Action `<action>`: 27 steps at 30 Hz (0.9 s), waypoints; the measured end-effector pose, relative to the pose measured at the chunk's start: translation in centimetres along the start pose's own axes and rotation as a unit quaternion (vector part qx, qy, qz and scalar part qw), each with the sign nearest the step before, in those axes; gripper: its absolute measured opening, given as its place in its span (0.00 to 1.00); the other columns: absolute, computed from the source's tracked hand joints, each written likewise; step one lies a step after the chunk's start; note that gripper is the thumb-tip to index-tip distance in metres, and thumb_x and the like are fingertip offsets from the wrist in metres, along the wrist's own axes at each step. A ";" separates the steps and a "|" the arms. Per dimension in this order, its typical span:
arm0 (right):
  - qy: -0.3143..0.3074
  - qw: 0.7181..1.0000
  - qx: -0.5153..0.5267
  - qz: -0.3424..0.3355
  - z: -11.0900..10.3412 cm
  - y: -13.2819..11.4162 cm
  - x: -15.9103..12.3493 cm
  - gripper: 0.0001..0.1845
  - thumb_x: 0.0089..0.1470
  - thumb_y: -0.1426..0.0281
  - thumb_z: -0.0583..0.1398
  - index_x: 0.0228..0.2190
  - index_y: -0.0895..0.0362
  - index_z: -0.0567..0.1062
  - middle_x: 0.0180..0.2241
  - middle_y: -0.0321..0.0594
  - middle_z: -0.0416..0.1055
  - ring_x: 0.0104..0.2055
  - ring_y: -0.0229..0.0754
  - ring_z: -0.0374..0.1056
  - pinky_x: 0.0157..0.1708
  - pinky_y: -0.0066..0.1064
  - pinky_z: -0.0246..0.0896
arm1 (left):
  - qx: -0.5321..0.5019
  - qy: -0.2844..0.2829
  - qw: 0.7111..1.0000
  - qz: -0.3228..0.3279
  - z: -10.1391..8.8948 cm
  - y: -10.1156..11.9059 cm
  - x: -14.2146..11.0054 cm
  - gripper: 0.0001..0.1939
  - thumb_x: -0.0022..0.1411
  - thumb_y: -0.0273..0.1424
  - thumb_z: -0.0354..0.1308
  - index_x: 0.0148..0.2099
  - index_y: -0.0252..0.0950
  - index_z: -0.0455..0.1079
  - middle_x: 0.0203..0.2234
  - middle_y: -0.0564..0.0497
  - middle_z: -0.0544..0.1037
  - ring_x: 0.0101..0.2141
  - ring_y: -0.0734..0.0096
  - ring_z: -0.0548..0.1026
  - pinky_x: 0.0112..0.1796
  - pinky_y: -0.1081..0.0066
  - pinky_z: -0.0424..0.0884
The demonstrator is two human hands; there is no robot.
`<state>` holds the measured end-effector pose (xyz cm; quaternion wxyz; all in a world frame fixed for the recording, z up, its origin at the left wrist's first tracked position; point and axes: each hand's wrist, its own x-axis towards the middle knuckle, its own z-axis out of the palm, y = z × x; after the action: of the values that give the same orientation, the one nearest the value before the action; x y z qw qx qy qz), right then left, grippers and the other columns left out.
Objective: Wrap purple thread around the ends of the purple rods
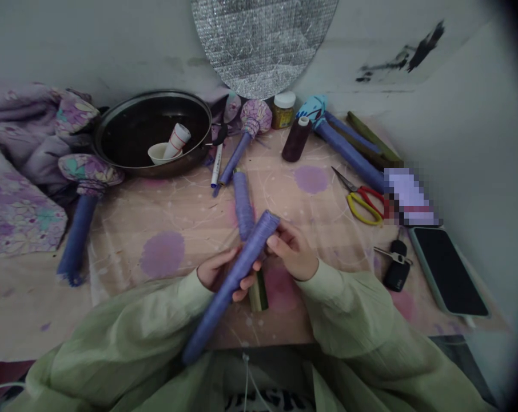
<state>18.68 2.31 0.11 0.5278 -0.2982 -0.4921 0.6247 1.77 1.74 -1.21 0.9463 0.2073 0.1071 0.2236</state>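
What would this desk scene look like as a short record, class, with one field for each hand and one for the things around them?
Left hand: grips the purple thread-wrapped rod
Right hand: holds the rod's upper end
Just beyond the hands: second wrapped rod
Under the held rod: green tube
Farther off: dark thread spool; red-and-yellow scissors; phone

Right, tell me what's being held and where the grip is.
A purple wrapped tube: the left hand grips it around the middle, and the right hand grips it near the upper end.
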 end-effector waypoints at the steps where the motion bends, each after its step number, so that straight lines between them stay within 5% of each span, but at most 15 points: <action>1: 0.018 1.000 -0.009 0.000 -0.1 0.0 0.1 0.17 0.50 0.56 0.61 0.32 0.56 0.67 0.17 0.27 0.54 0.17 0.29 0.49 0.18 0.23 0.51 | 0.046 0.037 0.997 0.048 0.2 0.0 0.0 0.14 0.59 0.39 0.57 0.43 0.36 0.65 0.31 0.51 0.72 0.22 0.76 0.71 0.15 0.79 0.67; 8: 0.097 0.992 -0.065 0.042 -0.4 0.5 0.3 0.20 0.48 0.53 0.61 0.32 0.57 0.68 0.18 0.27 0.58 0.18 0.29 0.52 0.20 0.25 0.53 | 0.309 0.180 0.917 0.177 0.8 -0.4 -0.3 0.25 0.53 0.25 0.63 0.50 0.41 0.57 0.35 0.52 0.72 0.23 0.79 0.72 0.17 0.81 0.71; 14: 0.087 0.986 -0.133 0.055 -0.5 0.8 0.1 0.19 0.49 0.52 0.60 0.28 0.56 0.68 0.18 0.29 0.55 0.25 0.35 0.58 0.23 0.27 0.56 | 0.399 0.180 0.876 0.203 0.6 -0.6 -0.8 0.32 0.58 0.27 0.59 0.62 0.46 0.53 0.33 0.52 0.71 0.26 0.77 0.70 0.22 0.79 0.71; 20: 0.082 0.982 -0.156 0.065 -0.7 1.2 0.0 0.17 0.51 0.54 0.59 0.27 0.55 0.68 0.17 0.28 0.50 0.24 0.35 0.57 0.24 0.28 0.55 | 0.448 0.195 0.846 0.212 0.6 -0.5 -0.8 0.34 0.56 0.24 0.60 0.63 0.46 0.56 0.30 0.52 0.71 0.22 0.79 0.67 0.22 0.78 0.68; 23: 0.084 0.982 -0.155 0.067 -0.5 0.9 0.0 0.18 0.49 0.53 0.60 0.27 0.56 0.67 0.17 0.28 0.51 0.22 0.33 0.54 0.21 0.27 0.51 | 0.444 0.207 0.847 0.206 0.7 -0.4 -0.8 0.33 0.56 0.24 0.60 0.62 0.46 0.56 0.29 0.54 0.71 0.20 0.80 0.67 0.21 0.78 0.68; 27: 0.089 0.982 -0.156 0.055 -0.2 -0.1 0.1 0.18 0.48 0.55 0.61 0.25 0.57 0.67 0.16 0.27 0.53 0.20 0.31 0.50 0.19 0.26 0.46 | 0.384 0.189 0.883 0.192 0.8 -0.6 -0.8 0.32 0.58 0.26 0.59 0.63 0.48 0.54 0.27 0.56 0.70 0.19 0.81 0.68 0.21 0.78 0.70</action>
<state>18.83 2.46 0.13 0.4810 -0.4578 -0.5179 0.5393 1.51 0.60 -0.65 0.6926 0.5250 0.3200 0.3773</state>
